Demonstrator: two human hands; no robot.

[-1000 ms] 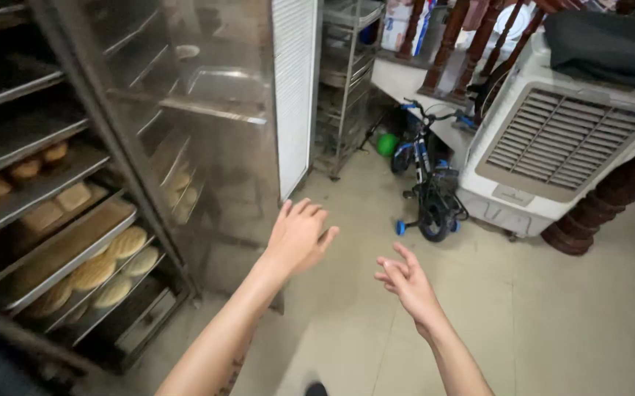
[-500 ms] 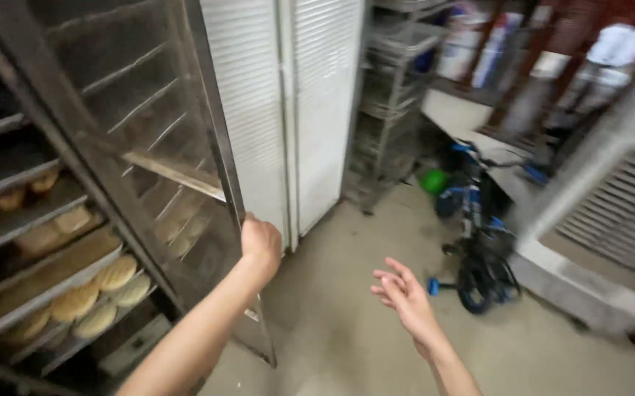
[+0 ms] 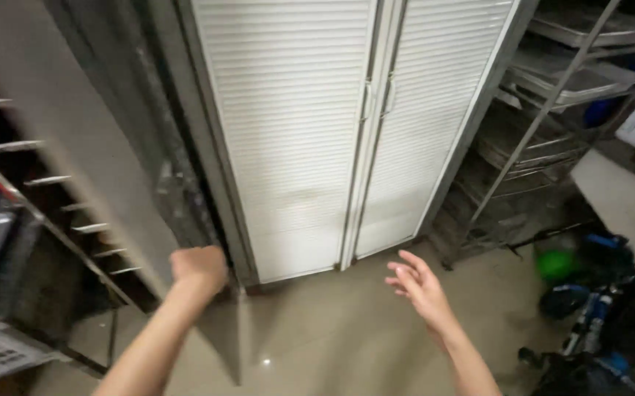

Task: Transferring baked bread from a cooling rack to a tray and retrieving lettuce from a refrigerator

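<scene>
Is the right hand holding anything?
No, the right hand is open with fingers spread, in the air before the white slatted cabinet doors.

White louvred double-door cabinet (image 3: 347,139) stands centre; wire shelving rack (image 3: 552,125) with metal trays to its right; glossy beige floor (image 3: 332,337) below; small blue bicycle (image 3: 596,315) at lower right.

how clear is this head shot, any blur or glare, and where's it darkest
Head view: the left hand on the door edge and the open right hand are slightly soft; the green ball and small bike smear most. A small glare spot sits on the floor. The white louvred cabinet is brightest; the rack interior at left is darkest.
</scene>
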